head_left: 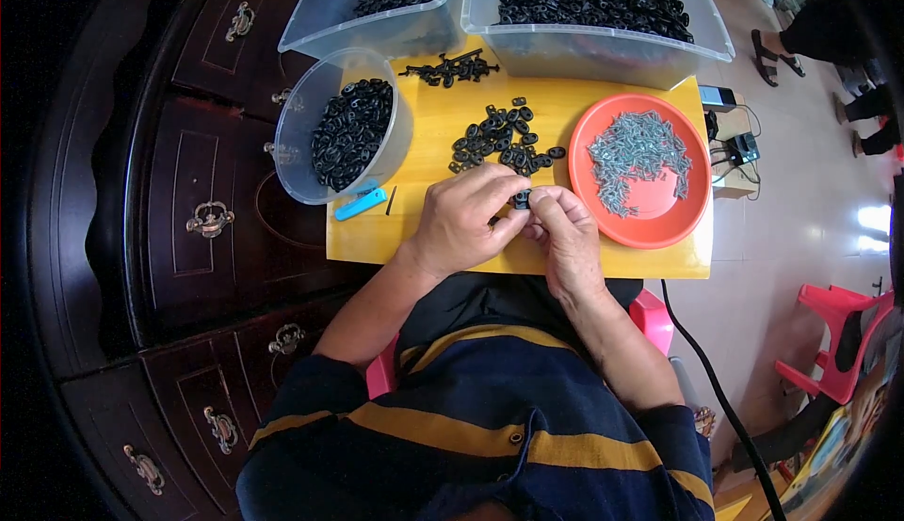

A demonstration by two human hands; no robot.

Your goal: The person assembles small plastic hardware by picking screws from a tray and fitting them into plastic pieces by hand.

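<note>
Head view: the left hand (476,215) and right hand (568,234) meet, fingertips gripping 1 small black part (522,199) above the near portion of the yellow tabletop (424,126). Loose black pieces (499,135) lie just beyond. A red plate (650,234) bearing silvery fasteners (640,149) stands right.

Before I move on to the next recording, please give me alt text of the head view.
A person's left hand and right hand hold a small black part over a yellow tabletop. Loose black parts lie just beyond; an orange-red dish of small silvery metal pieces sits to the right, and a clear round tub of black pieces to the left.
</note>
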